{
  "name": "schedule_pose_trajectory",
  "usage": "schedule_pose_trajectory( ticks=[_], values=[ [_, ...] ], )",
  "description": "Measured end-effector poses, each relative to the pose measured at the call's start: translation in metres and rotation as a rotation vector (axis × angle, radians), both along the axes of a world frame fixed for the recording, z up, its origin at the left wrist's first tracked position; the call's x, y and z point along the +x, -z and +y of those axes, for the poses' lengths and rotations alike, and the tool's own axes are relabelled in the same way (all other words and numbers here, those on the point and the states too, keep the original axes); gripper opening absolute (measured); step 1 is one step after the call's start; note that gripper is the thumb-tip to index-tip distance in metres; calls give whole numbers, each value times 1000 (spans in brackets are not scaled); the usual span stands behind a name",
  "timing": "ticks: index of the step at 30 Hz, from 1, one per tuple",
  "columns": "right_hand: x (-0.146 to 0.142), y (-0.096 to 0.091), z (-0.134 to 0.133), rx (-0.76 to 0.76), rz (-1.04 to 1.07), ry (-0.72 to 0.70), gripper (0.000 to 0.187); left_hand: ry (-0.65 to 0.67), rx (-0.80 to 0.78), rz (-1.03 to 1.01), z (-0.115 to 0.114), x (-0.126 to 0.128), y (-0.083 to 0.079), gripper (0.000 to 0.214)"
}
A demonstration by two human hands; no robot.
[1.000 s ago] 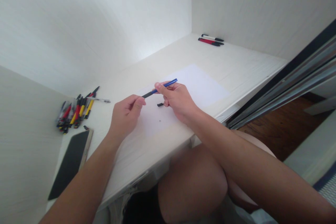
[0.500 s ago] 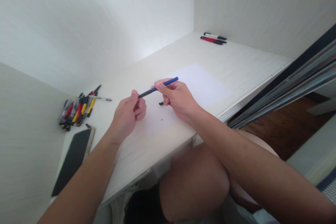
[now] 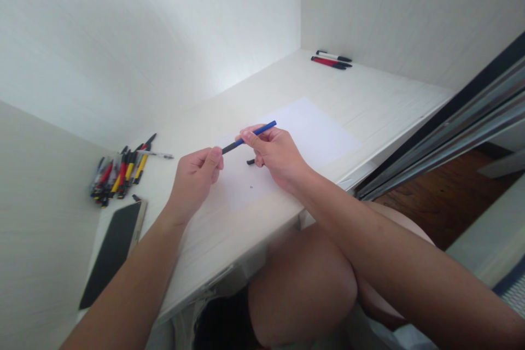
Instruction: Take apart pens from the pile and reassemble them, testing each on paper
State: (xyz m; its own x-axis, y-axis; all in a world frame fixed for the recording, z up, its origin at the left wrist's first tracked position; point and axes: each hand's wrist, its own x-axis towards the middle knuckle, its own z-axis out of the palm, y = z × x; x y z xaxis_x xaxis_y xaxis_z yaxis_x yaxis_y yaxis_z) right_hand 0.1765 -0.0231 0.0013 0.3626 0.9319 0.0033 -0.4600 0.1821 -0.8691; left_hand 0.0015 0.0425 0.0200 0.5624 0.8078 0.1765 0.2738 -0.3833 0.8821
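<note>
My right hand is closed on a blue pen with a black front end, held level above a white sheet of paper. My left hand is pinched at the pen's black tip, thumb and fingers together on it. A small black pen part lies on the paper just below my right hand. A tiny dark speck sits on the paper nearer to me.
A heap of several red, yellow and black pens lies at the left of the white desk. A dark phone rests near the desk's left front edge. Two pens lie in the far corner. My knees are under the desk edge.
My left hand has shifted slightly at the pen's black tip, first up against it and then back to a pinch. My right hand and the pen have barely moved.
</note>
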Motion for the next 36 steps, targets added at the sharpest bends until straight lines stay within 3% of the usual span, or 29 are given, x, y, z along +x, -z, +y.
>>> schedule_pose_trajectory(
  ticks=[12, 15, 18, 23, 27, 30, 36],
  values=[
    [0, 0, -1, -93, 143, -37, 34, -89, 813, 278, -2, -1, -8, 31],
    [1, -2, -2, -72, 135, -70, 37, -97, 852, 257, -5, -1, -10, 31],
    [3, -5, -2, -23, 46, -54, 42, -58, 535, 128, -10, 2, -8, 41],
    [4, -9, -2, 35, -67, 14, 54, 108, -300, -141, -16, 14, -8, 53],
    [6, -16, -10, 71, -246, 55, 58, 177, -730, -155, -14, 13, -20, 57],
    [7, -19, -18, 128, -452, 67, 56, 249, -873, -89, -13, 9, -26, 61],
    [7, -11, -18, 123, -563, 118, 63, 295, -876, -69, -14, 7, -19, 59]
  ],
)
